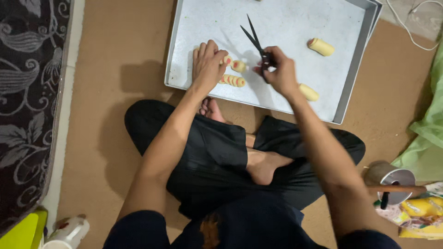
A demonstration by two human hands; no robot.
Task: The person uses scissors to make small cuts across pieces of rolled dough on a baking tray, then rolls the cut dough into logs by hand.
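A metal baking tray (355, 69) lies on the brown floor in front of my crossed legs. On it lie small yellow dough rolls, some with red cuts. My left hand (207, 64) rests on the tray, fingers on a roll (227, 60) near its left end. Just below lies a striped roll (232, 81). My right hand (277, 71) grips black scissors (254, 39), blades apart and pointing away from me. Another cut piece (239, 66) sits between my hands. Plain rolls lie at the right (321, 46) and by my right wrist (309, 92).
A dark patterned mat (27, 106) runs along the left. At the right stand a metal tin (390, 177) with a wooden stick (397, 188), yellow packets (422, 212) and green cloth (429, 133). A white cable (410, 27) lies top right, a white bottle (69, 233) bottom left.
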